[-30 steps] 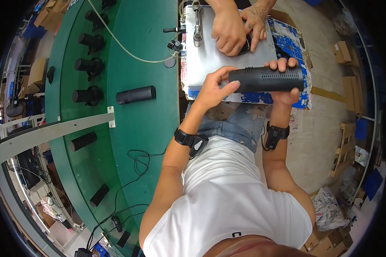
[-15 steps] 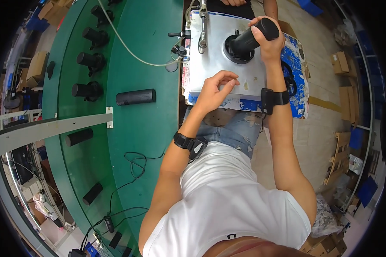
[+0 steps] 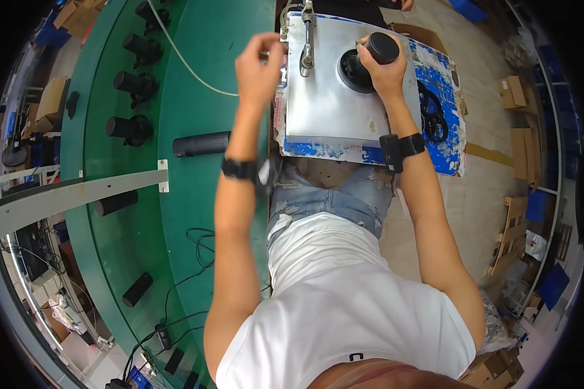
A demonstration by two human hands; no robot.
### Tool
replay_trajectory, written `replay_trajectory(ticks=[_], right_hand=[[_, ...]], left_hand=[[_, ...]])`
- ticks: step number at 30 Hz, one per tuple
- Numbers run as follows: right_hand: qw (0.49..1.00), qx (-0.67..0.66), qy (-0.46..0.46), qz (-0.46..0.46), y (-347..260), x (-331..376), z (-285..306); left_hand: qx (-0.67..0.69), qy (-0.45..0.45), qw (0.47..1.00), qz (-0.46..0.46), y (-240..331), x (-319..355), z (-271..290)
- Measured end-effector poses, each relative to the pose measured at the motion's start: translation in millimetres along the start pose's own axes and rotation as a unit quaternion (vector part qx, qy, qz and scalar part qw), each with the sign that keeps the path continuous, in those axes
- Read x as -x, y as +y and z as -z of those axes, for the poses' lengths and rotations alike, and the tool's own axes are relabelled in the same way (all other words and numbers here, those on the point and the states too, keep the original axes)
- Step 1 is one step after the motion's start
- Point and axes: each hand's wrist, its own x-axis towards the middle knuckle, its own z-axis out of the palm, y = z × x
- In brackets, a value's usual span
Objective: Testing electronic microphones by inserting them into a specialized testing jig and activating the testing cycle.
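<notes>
In the head view, the right hand (image 3: 387, 70) has its fingers wrapped around the upper part of a matte black plastic cylinder (image 3: 383, 48), held end-on to the camera. Its lower end is at a round black flanged base (image 3: 350, 74) near the right edge of a silver metal plate (image 3: 331, 115); whether it is seated is hidden. The left hand (image 3: 261, 70) is at the plate's left edge, blurred, fingers bent; whether they grip anything cannot be told. Black rings (image 3: 434, 115) lie by the right edge of a chipped blue board (image 3: 446, 154) under the plate. A ribbed black cylinder (image 3: 200, 144) lies on the green counter (image 3: 204, 185), left of the left forearm.
</notes>
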Motion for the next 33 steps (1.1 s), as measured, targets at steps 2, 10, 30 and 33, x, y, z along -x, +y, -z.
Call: replay_trajectory(ticks=[2, 10, 30, 33], right_hand=[[1.0, 0.011, 0.001, 0.003, -2.8, 0.9, -4.6], [1.0, 0.016, 0.025, 0.008, 0.0, 9.3, -2.0], [0.92, -0.21, -0.33, 0.005, -201.6, 74.0, -71.6], [0.905, -0.162, -0.391, 0.043, -181.8, 86.6, -63.3]], left_hand=[[-0.285, 0.038, 0.954, -0.081, -60.9, -39.6, 12.1], [-0.422, -0.137, 0.876, 0.189, -91.8, -55.2, 7.2], [-0.183, -0.02, 0.97, -0.159, 123.2, 151.5, 66.2], [-0.08, 0.098, 0.984, 0.121, 100.4, 206.2, 132.0]])
